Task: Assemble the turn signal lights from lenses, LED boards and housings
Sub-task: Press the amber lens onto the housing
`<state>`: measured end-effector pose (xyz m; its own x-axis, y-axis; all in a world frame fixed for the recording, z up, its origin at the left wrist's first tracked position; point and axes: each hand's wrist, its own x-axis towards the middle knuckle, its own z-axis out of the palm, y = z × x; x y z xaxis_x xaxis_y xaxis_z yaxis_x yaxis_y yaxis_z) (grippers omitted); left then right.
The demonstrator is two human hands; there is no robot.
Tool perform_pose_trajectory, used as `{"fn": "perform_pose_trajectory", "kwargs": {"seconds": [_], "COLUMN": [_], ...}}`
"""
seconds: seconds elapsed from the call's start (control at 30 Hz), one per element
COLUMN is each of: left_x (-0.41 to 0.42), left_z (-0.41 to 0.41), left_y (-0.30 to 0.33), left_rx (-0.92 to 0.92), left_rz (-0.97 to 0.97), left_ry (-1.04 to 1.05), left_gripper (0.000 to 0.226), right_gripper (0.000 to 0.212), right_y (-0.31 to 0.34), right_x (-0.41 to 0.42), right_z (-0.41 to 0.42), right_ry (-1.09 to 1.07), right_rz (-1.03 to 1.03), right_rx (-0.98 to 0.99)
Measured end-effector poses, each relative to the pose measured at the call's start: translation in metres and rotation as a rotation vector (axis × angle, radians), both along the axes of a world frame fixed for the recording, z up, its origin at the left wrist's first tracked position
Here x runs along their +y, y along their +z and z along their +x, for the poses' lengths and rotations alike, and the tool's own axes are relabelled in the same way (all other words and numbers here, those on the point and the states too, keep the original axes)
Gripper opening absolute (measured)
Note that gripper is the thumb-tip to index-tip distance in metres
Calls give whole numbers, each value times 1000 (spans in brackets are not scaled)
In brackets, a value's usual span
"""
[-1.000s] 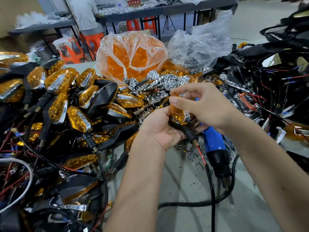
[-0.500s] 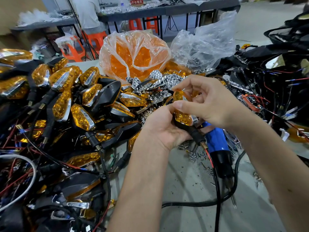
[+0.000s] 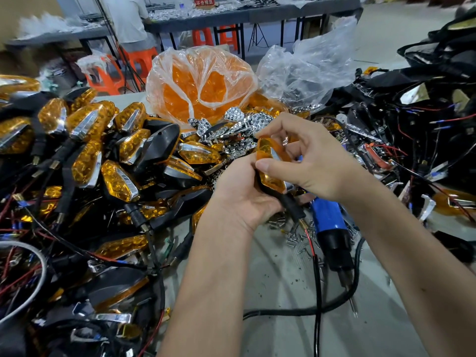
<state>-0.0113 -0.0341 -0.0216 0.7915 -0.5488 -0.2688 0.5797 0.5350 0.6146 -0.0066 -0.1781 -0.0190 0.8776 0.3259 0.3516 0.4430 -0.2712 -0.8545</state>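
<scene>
Left grip: left hand (image 3: pixel 242 194) wraps the black housing (image 3: pixel 270 189) of one turn signal from below, stalk and red-black wire (image 3: pixel 313 256) trailing toward the person.
Right grip: right hand (image 3: pixel 313 161) pinches the amber lens (image 3: pixel 268 164) from above, thumb on its near edge, fingers over the far side.
Task thing: held above the worktop (image 3: pixel 283 292), centre of view.
Step in hand: probably seating the lens; press evenly along the rim and keep the wire out of the seam.
Near edges: blue electric screwdriver (image 3: pixel 331 228) lies just right, loose screws (image 3: pixel 296 238) below the hands.
Open room: finished lights (image 3: pixel 103 161) crowd the left, wired housings (image 3: pixel 412 140) the right; bare worktop only toward the person.
</scene>
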Motion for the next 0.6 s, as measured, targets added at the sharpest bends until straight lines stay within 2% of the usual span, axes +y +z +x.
{"fn": "perform_pose_trajectory", "kwargs": {"seconds": [0.1,0.2,0.4,0.57,0.6], "left_x": [0,2,-2,1,3], "left_z": [-1,1,-3,-3,-2], "left_y": [0,-3,1,2,1], "left_rx": [7,11,33,26,16], "left_rz": [-28,-29,-36,-66,-73], "left_ry": [27,39,88,119,120], "left_gripper": [29,39,20,23,33], "right_gripper": [33,33,31,31,30], "right_y": [0,0,1,2,4], "right_x": [1,1,0,2,1], "right_z": [0,-1,-3,-1,-1], "right_ry": [-34,-40,-44,-31,-32], "right_rz": [-38,-45,-22,-36,-29], "right_rx": [-19,-32,45,17,2]}}
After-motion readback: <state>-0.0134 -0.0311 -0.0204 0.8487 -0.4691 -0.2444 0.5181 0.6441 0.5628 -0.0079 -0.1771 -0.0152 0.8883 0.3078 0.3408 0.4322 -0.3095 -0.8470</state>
